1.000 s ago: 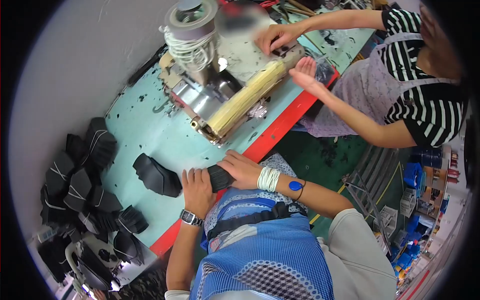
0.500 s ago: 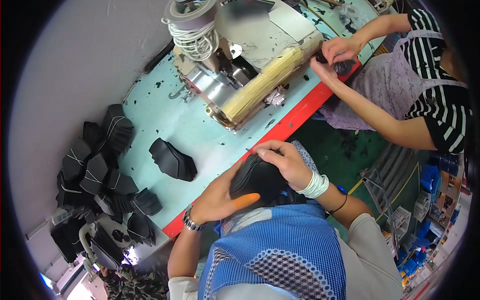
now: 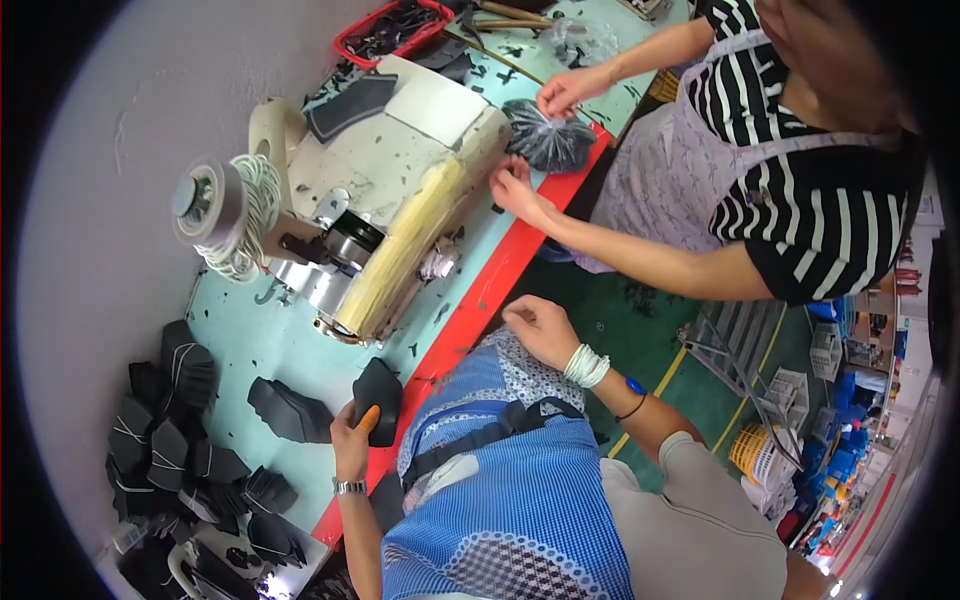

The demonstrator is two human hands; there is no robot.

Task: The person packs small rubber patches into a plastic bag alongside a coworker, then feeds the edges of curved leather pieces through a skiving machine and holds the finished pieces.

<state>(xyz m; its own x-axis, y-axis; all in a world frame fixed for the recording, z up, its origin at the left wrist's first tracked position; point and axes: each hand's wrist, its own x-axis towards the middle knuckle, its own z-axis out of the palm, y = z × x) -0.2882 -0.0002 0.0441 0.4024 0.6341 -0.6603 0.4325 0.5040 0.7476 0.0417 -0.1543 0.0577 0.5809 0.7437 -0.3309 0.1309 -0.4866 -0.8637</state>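
Note:
My left hand (image 3: 350,440), with an orange cover on its thumb, grips a stack of black cut pieces (image 3: 376,392) above the red-edged table front. Beside that stack, another loose pile of black pieces (image 3: 290,410) lies on the table. My right hand (image 3: 541,331) hovers over the patterned cloth at my lap, its fingers curled together; I cannot make out anything in them. Several white bands (image 3: 587,367) circle my right wrist.
Banded black bundles (image 3: 165,450) are heaped at the table's left end. A machine with a yellow-wrapped edge (image 3: 405,250) stands on the table (image 3: 235,310), with white cord beside it. A co-worker's hands (image 3: 565,92) handle a plastic bag of dark pieces (image 3: 550,140).
The black stack has moved from my lap to the table edge in my left hand. My right hand has let go of it. The view has shifted, showing more of the co-worker.

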